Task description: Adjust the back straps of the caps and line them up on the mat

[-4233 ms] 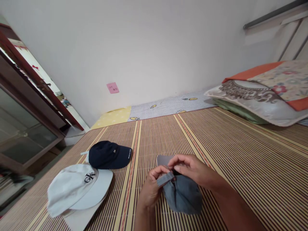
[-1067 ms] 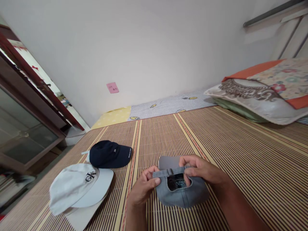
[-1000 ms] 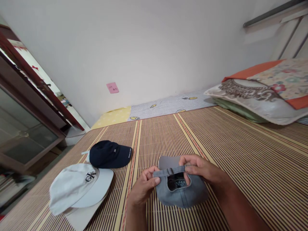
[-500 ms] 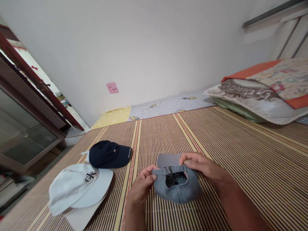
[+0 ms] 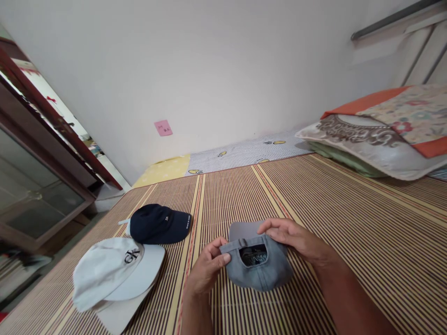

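A grey-blue baseball cap (image 5: 260, 274) is between my hands, its back opening and adjuster strap towards me and its brim pointing away. My left hand (image 5: 208, 264) pinches the left edge of the cap, thumb in front. On the right edge, near the brim, my right hand (image 5: 295, 237) is closed with its fingers at the rim. To the left lies a white cap (image 5: 101, 270) with black letters, its brim resting over another pale brim (image 5: 120, 311). A navy cap (image 5: 150, 223) touches the white one at its far side.
A striped bamboo mat (image 5: 230, 195) covers the bed. Stacked pillows (image 5: 370, 139) lie at the right, against the wall (image 5: 223, 70). Patterned bedding (image 5: 237, 151) shows along the wall. A glass-fronted cabinet (image 5: 38, 190) stands beyond the bed's left edge.
The grey-blue cap has tilted slightly, and its strap and opening sit a little differently. My right fingers have shifted slightly left along the rim. The other caps rest as before.
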A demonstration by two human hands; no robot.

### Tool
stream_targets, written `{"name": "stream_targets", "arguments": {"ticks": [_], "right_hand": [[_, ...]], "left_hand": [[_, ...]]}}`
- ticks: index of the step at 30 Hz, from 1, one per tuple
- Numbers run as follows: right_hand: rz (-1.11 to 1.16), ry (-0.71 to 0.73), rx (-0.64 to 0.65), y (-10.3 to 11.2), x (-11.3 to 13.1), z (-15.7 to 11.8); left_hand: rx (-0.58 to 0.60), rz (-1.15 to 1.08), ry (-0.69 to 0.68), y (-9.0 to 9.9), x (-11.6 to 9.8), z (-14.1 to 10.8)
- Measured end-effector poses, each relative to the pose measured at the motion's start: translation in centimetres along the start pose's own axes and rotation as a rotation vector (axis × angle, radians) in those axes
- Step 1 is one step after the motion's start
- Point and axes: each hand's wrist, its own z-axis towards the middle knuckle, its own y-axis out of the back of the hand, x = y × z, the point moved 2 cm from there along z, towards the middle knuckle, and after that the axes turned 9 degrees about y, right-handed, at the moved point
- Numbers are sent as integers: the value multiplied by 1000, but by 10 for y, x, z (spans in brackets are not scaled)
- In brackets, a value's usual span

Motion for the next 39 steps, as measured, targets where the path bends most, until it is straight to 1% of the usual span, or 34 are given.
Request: {"name": "stream_targets", "arguments": {"ticks": [6,10,14,16,20,24,28,31,34,39], "right_hand": [[-32,-30,0,0,5,0],[-112,-30,40,-5,8,4],[-172,-53,82,-21,13,8],[-268,-69,90,-30,17,9],[-480,-66,60,-48,26,10],[-594,-60,55,-59,31,12],[-583,-29,43,-61,34,13],[-566,-24,41,-61,35,13],[-574,-6,44,-61,35,13],[-585,14,48,-63,37,12]], "left_hand": [[-49,91,-19,3,-6,-2],[-46,142,-17,3,-4,-2],[-46,142,-34,0,-1,2],[-62,102,-57,-2,0,4],[-104,-6,-77,-2,1,6],[-111,-66,-96,-4,0,6],[-73,-81,-107,-9,-4,4],[-38,22,-139,-12,-9,2],[-45,153,-126,-14,-11,2],[-43,187,-112,-14,-11,3]]}}
